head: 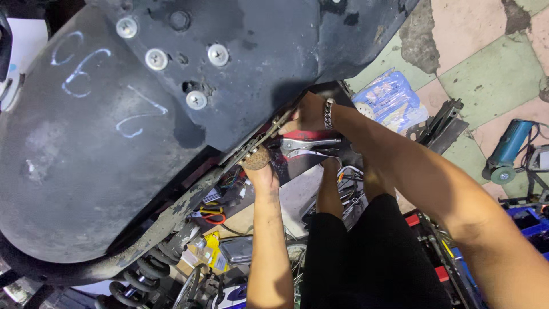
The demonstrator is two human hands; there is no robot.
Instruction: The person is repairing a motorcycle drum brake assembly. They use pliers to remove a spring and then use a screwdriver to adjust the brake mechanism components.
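Head view | left hand [260, 169] pinched a rusty round piece [257, 158] under the black panel [171, 86] | right hand [309, 114] gripped a thin metal strip [269, 134] above locking pliers [309, 146].

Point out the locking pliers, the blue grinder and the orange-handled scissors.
locking pliers [309, 145], head view, on the silver handles.
blue grinder [509, 146], head view, on its blue body.
orange-handled scissors [213, 215], head view, on an orange handle loop.

The fender panel [114, 131] fills the nine-to-twelve side, four bolts [155, 59] on it toward twelve. Locking pliers [306, 146] lie at centre, just beside its edge. An angle grinder [508, 151] lies on the tiled floor [492, 80] at three; coil springs [134, 280] sit at seven.
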